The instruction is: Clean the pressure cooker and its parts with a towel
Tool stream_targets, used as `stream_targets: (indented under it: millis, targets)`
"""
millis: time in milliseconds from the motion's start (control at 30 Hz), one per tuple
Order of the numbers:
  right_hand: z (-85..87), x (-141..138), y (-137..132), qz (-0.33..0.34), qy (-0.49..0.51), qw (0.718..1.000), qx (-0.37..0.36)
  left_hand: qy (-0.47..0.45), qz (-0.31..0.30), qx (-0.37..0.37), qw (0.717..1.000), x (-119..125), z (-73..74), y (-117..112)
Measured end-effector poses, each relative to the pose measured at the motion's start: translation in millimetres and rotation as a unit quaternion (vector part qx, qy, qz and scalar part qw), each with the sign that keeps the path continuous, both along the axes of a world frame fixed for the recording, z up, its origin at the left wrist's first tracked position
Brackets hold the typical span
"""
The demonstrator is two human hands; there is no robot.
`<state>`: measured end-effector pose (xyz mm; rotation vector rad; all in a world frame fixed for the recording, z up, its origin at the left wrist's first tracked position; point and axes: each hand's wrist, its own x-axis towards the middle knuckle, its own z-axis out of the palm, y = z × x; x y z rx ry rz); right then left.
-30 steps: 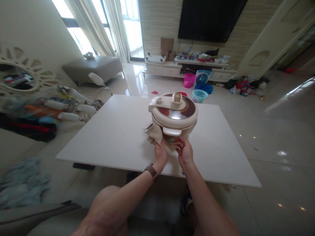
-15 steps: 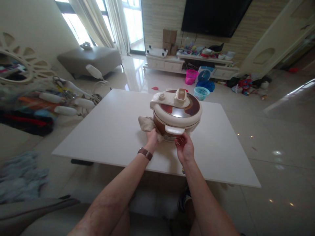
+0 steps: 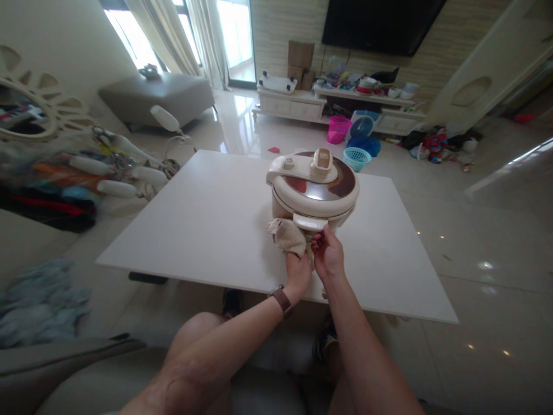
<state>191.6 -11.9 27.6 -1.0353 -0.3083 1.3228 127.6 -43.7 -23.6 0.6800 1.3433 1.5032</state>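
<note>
A cream and brown electric pressure cooker [image 3: 314,196] stands on the white table, its lid closed and a handle facing me. My left hand [image 3: 299,271] is closed on a beige cloth [image 3: 290,237], which lies against the cooker's lower front, just left of and below the front handle [image 3: 310,222]. Close beside it, my right hand [image 3: 329,255] has its fingers curled at the right end of that handle, the thumb up against its edge. The cloth and both hands cover part of the cooker's base.
The white table [image 3: 185,230] extends to both sides of the cooker. Beyond it on the floor are a pink basket [image 3: 339,130] and a turquoise basket [image 3: 356,158]. A lamp with several white shades [image 3: 149,176] stands left of the table. My legs are under the near edge.
My left hand has moved right with the cloth, from the cooker's left side to its front below the handle. My right hand stays by the handle. The view has shifted slightly.
</note>
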Motion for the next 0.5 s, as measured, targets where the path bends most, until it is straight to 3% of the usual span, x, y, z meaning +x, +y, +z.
stream_targets:
  millis: [167, 367, 500]
  targets:
    - [0.9, -1, -4, 0.032, -0.017, 0.999, 0.006, 0.030, 0.061, 0.013, 0.998, -15, 4.6, 26]
    - [3.1, -6, -3, 0.037, -0.010, 0.999, 0.003, 0.046, 0.120, 0.045, 0.991, -51, 15.1, 69]
    - [3.1, -9, 0, 0.043, 0.007, 0.999, 0.000, 0.074, 0.100, 0.066, 0.990, -57, 20.8, 68]
